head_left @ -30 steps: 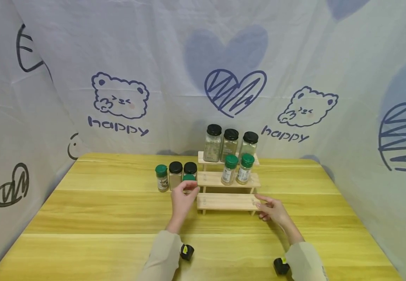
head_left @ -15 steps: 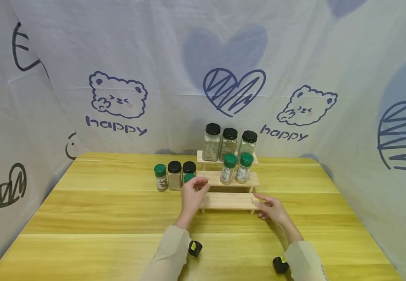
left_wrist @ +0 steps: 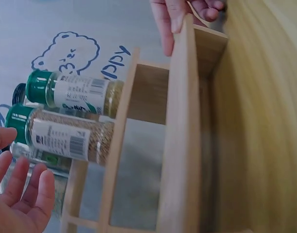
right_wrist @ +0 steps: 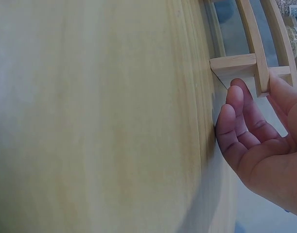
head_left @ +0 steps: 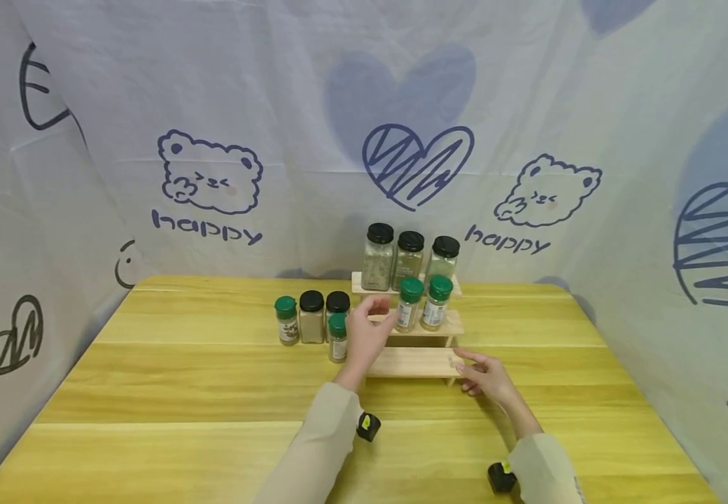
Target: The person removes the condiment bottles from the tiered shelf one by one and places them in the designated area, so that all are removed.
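Note:
A three-tier wooden spice rack (head_left: 411, 362) stands on the table. My left hand (head_left: 369, 334) is over the left part of its middle tier, fingers loosely bent with nothing in them. In the left wrist view a fingertip of that hand (left_wrist: 22, 194) lies right at the green cap of a spice jar (left_wrist: 65, 138). A second green-capped jar (left_wrist: 82, 92) stands beside it on the middle tier. My right hand (head_left: 486, 376) pinches the right end of the lowest tier; its other fingers (right_wrist: 227, 124) curl loosely below the board.
Black-capped jars (head_left: 378, 262) line the top tier. Left of the rack, two green-capped jars (head_left: 287, 325) (head_left: 337, 344) and two black-capped jars (head_left: 311, 322) stand on the table (head_left: 181, 392). A patterned cloth (head_left: 313, 91) hangs behind the table.
My left hand has moved right and slightly up, from beside the table jars to the middle tier, uncovering a green-capped jar behind it. My right hand has stayed at the rack's end.

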{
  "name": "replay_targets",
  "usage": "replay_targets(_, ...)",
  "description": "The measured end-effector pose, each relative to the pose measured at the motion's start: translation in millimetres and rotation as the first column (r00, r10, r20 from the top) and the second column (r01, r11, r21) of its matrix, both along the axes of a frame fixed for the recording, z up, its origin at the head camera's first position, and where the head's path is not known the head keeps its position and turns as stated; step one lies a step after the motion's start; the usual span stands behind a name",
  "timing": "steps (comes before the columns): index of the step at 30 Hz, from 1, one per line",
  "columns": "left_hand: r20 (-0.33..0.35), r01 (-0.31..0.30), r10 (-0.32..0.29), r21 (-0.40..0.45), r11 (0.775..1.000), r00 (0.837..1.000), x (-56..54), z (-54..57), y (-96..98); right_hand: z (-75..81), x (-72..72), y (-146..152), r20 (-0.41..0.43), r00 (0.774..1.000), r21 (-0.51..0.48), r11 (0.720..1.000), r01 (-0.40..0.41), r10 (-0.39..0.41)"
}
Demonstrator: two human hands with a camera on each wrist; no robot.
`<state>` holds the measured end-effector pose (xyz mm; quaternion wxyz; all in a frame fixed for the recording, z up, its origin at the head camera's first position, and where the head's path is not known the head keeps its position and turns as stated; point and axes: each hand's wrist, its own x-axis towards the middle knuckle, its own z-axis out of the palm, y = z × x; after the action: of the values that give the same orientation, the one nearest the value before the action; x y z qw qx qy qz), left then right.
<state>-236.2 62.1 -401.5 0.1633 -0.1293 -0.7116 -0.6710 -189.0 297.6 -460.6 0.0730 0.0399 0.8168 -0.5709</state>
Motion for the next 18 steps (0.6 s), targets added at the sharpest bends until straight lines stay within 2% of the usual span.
replay_targets(4,-0.057,-0.002,0.003,0.012,1.0,0.998,-5.7,5.6,8.3,-0.4,0.1,0.0,-0.006,1.0,-0.005,1.0,0.002,-0.002)
replay_targets(11,-0.092,0.001,-0.003,-0.022,1.0,0.996,-8.2,17.5,16.1,-0.5,0.3,0.3,-0.007,1.0,-0.005,1.0,0.001,-0.001)
replay_targets(18,-0.116,-0.009,0.005,-0.039,0.999,0.993,-12.2,17.5,19.1,0.5,0.6,0.1,-0.009,1.0,-0.014,1.0,-0.006,0.006)
